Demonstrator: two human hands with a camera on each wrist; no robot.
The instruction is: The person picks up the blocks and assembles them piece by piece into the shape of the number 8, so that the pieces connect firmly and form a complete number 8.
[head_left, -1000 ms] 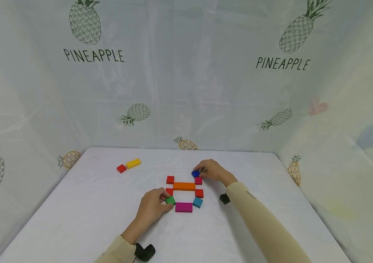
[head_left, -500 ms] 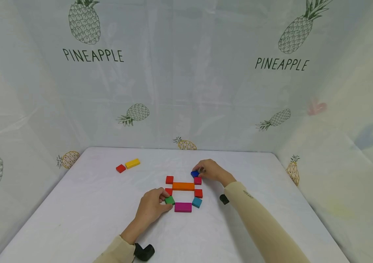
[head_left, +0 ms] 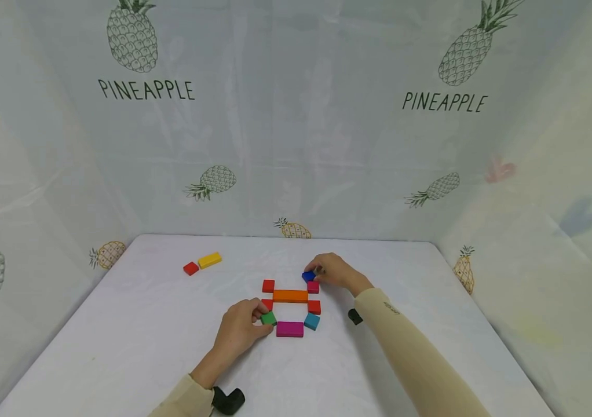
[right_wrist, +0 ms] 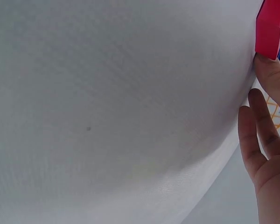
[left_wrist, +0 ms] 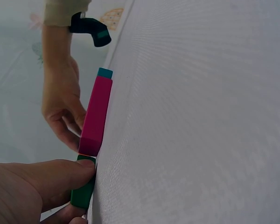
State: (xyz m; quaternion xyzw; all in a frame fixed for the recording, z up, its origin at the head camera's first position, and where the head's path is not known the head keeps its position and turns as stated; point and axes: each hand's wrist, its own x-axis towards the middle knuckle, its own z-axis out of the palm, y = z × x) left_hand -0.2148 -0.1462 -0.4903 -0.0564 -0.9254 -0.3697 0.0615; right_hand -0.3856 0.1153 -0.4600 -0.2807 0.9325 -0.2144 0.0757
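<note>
My left hand (head_left: 241, 324) pinches a green block (head_left: 269, 318) between thumb and fingers, at the left end of a long magenta block (head_left: 289, 329). A teal block (head_left: 311, 321) lies slanted at the magenta block's other end. Farther back, my right hand (head_left: 339, 271) pinches a dark blue block (head_left: 308, 276), partly covered by the fingers, just behind a pinkish-red block (head_left: 313, 287). Between the hands lies a long orange block (head_left: 290, 296). Red blocks sit by its corners: one back left (head_left: 268, 286), one front right (head_left: 314, 307), one front left, partly hidden by the left fingers.
At the back left of the white table (head_left: 134, 324), a yellow block (head_left: 209, 260) lies beside a red block (head_left: 190, 268). Pineapple-printed sheeting (head_left: 296, 127) rises behind the table and along its sides. Black devices are worn at both wrists.
</note>
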